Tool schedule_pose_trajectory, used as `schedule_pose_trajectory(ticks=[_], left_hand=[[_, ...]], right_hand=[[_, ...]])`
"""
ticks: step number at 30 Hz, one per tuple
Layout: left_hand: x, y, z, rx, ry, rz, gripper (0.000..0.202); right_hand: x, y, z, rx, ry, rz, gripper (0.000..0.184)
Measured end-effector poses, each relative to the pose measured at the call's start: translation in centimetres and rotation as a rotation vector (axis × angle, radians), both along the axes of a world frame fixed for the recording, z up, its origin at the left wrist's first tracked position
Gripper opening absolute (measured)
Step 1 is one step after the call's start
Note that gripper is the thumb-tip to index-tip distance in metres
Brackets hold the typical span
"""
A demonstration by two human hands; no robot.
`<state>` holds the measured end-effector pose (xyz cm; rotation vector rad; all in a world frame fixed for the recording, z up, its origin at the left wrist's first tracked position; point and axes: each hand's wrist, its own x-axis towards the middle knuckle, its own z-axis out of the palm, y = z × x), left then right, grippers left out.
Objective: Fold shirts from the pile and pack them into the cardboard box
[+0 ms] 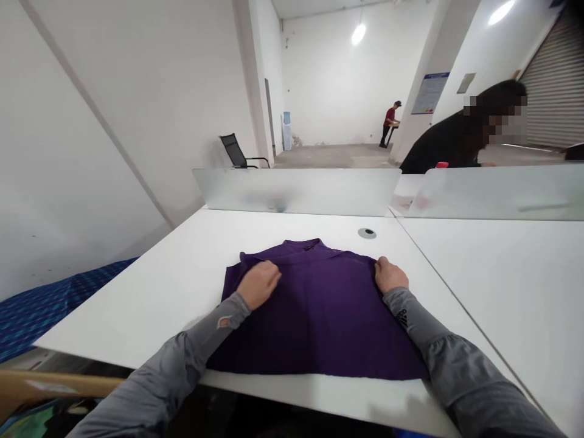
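A dark purple shirt (319, 310) lies spread on the white table, its collar pointing away from me and its hem near the front edge. Across its upper part the cloth is folded in a loose overlap. My left hand (260, 283) is closed at the upper left of the shirt, fingers curled at the folded cloth; the fingertips are partly hidden. At the upper right edge, my right hand (391, 275) pinches the cloth between thumb and fingers. Grey sleeves cover both forearms.
The white table (168, 280) has a cable hole (367, 233) and a frosted divider (301, 191) behind. Blue patterned cloth (68, 298) and a cardboard box (59, 386) are at left. Beyond are a black chair (235, 151), a person in black (449, 140) and a distant person in red (390, 117).
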<state>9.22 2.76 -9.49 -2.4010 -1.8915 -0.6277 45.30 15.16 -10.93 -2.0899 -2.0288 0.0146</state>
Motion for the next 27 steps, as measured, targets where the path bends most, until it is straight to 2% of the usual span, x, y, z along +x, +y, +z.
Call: schedule_pose_trajectory(ticks=[1, 2, 3, 4, 5, 7, 10, 13, 15, 17, 20, 21, 24, 27], left_hand=[[1.6, 0.4, -0.5, -0.017, -0.003, -0.184, 0.031], [3.0, 1.1, -1.0, -0.037, -0.015, -0.309, 0.030], [4.2, 2.0, -1.5, -0.048, -0.024, -0.374, 0.031], [5.1, 3.0, -2.0, -0.052, -0.025, -0.386, 0.034], [5.8, 4.2, -2.3, -0.054, -0.018, -0.353, 0.039], [6.1, 6.9, -2.5, -0.067, 0.013, -0.194, 0.051], [5.2, 10.2, -2.2, -0.088, 0.052, 0.015, 0.053], [5.0, 11.0, -1.6, -0.072, 0.064, 0.077, 0.051], [6.1, 9.5, -1.4, -0.030, 0.068, 0.122, 0.053], [7.9, 6.3, -1.5, 0.016, 0.101, 0.069, 0.055], [10.2, -0.2, -2.4, 0.015, 0.218, -0.237, 0.058], [10.7, -2.5, -2.9, 0.000, 0.251, -0.301, 0.059], [10.6, -8.1, -4.5, 0.048, 0.328, -0.289, 0.054], [9.0, -11.0, -6.1, 0.247, 0.412, -0.261, 0.062]], right_hand=[[0.0, -0.1, 0.0, -0.002, -0.002, -0.002, 0.031], [0.0, -0.1, 0.0, -0.004, -0.002, -0.005, 0.031], [0.1, -0.2, -0.1, -0.005, -0.002, -0.007, 0.031], [0.1, -0.2, -0.1, -0.005, -0.001, -0.005, 0.031], [0.2, -0.3, -0.1, -0.002, 0.000, 0.001, 0.030], [0.3, -0.3, -0.2, 0.006, 0.007, 0.013, 0.030], [0.3, -0.4, -0.2, 0.007, 0.017, 0.021, 0.029], [0.2, -0.5, -0.3, 0.006, 0.012, 0.022, 0.029], [0.2, -0.6, -0.4, 0.005, 0.007, 0.020, 0.029], [0.2, -0.6, -0.6, 0.003, 0.007, 0.015, 0.029], [0.2, -0.7, -0.5, 0.016, 0.004, -0.006, 0.027], [0.3, -0.8, -0.3, 0.030, 0.001, -0.017, 0.027], [0.3, -1.7, 0.5, 0.075, -0.001, -0.057, 0.036], [0.3, -3.3, 1.4, 0.013, 0.079, -0.058, 0.053]])
